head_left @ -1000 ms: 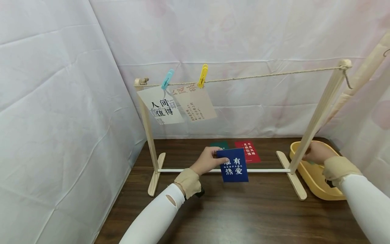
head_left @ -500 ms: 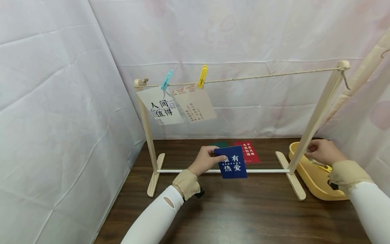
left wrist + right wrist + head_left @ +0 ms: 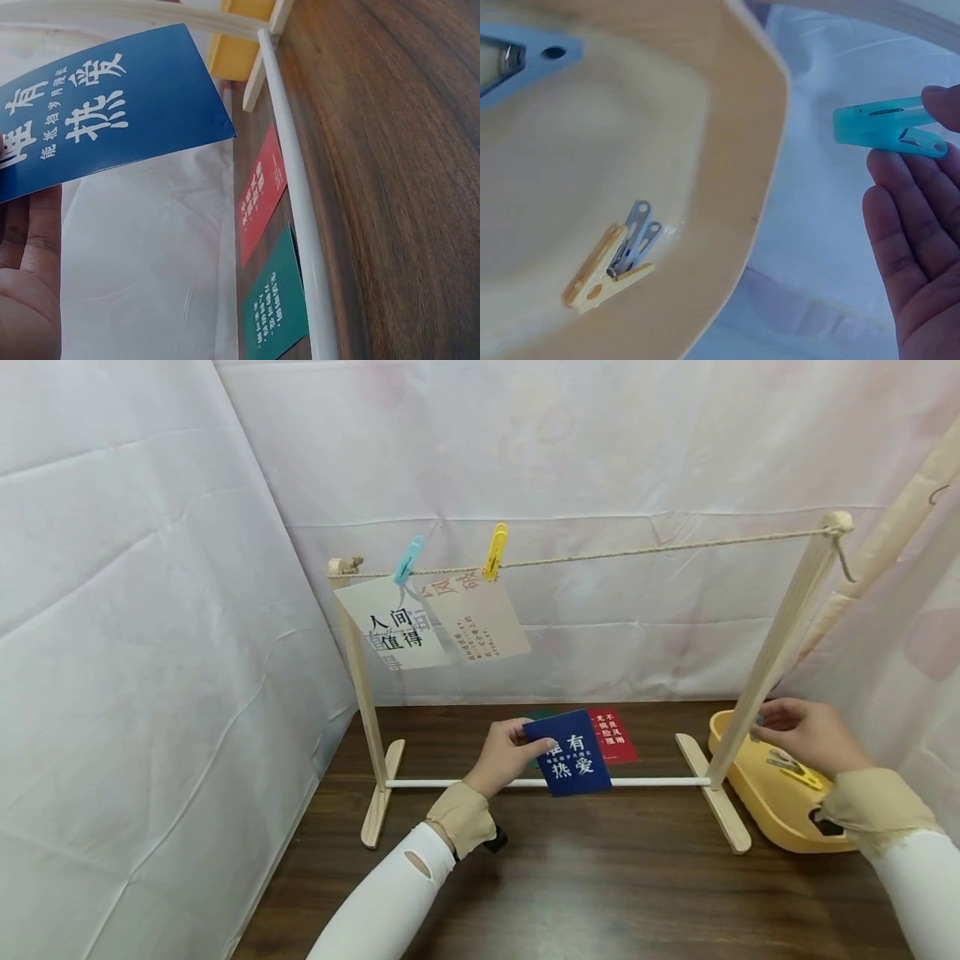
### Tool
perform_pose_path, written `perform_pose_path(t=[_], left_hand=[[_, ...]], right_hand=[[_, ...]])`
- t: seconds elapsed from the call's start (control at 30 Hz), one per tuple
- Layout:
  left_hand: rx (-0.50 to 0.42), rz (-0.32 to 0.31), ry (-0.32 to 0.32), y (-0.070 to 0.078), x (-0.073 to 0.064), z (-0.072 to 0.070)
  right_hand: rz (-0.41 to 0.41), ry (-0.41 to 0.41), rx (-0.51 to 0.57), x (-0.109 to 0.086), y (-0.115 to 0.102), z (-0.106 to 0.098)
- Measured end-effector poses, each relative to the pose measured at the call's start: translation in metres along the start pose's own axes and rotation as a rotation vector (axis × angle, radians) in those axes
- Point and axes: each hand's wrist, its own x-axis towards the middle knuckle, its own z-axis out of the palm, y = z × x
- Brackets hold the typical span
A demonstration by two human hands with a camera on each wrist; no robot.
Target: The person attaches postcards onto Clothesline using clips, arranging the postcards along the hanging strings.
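My left hand (image 3: 502,758) pinches a dark blue card (image 3: 592,732) with white lettering by its left edge, in front of the rack. In the left wrist view the same card (image 3: 165,97) stands out past the fingers. Above the far end of the yellow bin (image 3: 757,785), my right hand (image 3: 810,737) holds a teal clothespin (image 3: 885,124) between thumb and fingers. On the rope (image 3: 637,552), a light blue clothespin (image 3: 409,560) holds a white card (image 3: 420,652), and a yellow clothespin (image 3: 496,552) holds a beige card (image 3: 498,618).
Wooden posts, the right one (image 3: 780,652) beside the bin, carry the rope. A white bar (image 3: 660,782) joins their feet low down. Behind it lie a red card (image 3: 262,199) and a green card (image 3: 277,304). More clothespins, one yellow (image 3: 592,281), lie in the bin.
My right hand has risen from inside the bin with the teal clothespin, uncovering the clothespins there. The blue card has moved up slightly and tilted in my left hand.
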Motion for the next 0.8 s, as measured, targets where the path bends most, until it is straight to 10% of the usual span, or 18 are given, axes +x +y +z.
perform_pose_path(t=[0.8], left_hand=[[-0.063, 0.039, 0.075, 0.006, 0.005, 0.003]], right_hand=[[-0.037, 0.254, 0.133, -0.028, -0.036, -0.016]])
